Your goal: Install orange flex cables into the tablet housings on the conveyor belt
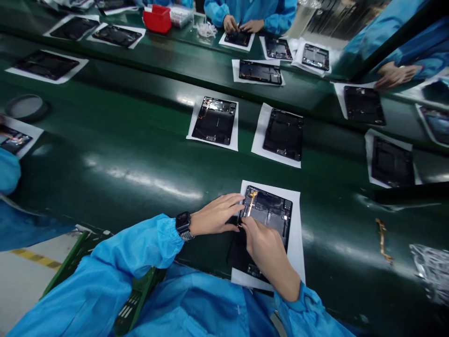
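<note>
A black tablet housing (280,208) with its inner side up lies on a white sheet (296,238) in front of me. An orange flex cable (251,202) runs down the housing's left part to my right fingertips. My right hand (268,248) is closed in a pinch on the cable's lower end at the left edge; the fingers partly hide it. My left hand (217,215), with a dark watch on the wrist, rests along that same edge, fingers stretched and thumb apart. Its fingertips touch the housing's rim.
Two more housings (215,120) (283,135) lie on white sheets beyond. A loose flex cable (384,241) and a clear plastic bag (431,269) are on the right. A tape roll (26,107) sits at left. Co-workers' hands (243,24) work across the green bench (140,140).
</note>
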The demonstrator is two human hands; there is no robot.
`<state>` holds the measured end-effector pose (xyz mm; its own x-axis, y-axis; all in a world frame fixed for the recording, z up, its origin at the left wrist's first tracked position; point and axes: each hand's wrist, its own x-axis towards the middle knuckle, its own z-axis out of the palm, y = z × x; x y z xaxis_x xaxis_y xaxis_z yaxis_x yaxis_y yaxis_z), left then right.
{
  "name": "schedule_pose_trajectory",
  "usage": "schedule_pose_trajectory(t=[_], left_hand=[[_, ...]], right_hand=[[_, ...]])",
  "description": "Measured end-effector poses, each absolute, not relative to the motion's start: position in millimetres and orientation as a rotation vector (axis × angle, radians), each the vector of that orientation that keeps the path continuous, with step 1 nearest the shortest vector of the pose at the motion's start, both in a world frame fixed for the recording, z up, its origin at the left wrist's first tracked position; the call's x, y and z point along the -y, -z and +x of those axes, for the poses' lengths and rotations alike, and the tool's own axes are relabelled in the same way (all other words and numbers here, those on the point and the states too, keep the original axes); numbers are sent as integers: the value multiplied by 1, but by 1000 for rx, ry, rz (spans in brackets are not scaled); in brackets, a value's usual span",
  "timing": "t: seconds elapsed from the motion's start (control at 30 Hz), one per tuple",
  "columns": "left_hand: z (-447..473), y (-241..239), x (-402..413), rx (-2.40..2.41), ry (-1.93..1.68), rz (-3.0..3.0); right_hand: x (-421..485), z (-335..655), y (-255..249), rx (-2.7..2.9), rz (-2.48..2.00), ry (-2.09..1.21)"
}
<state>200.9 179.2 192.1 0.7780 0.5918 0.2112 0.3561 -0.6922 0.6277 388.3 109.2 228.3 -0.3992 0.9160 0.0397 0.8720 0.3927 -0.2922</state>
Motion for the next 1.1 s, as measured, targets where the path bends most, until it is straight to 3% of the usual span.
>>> schedule_pose_trajectory(t=[0.2, 0.37, 0.47, 0.7, 0.9, 1.1], left_hand=[[201, -200, -181, -718, -570, 2361], [237, -213, -216, -831, -629, 2457], [277, -216, -247, -909, -420, 2579], [316, -214, -277, -941, -111, 2619], [324, -223, -285, -1010, -28, 2629], [389, -237, -380, -1176, -19, 2649]], right_hand=[[-114, 415, -220, 1676, -1527, -869], [-129, 458, -207, 1005, -1509, -1000], [-138, 503, -204, 1010, -1629, -896], [-145, 666, -213, 787, -2117, -246], [-154, 727, -201, 749, -2368, -250], [-155, 732, -178, 829, -2391, -281]])
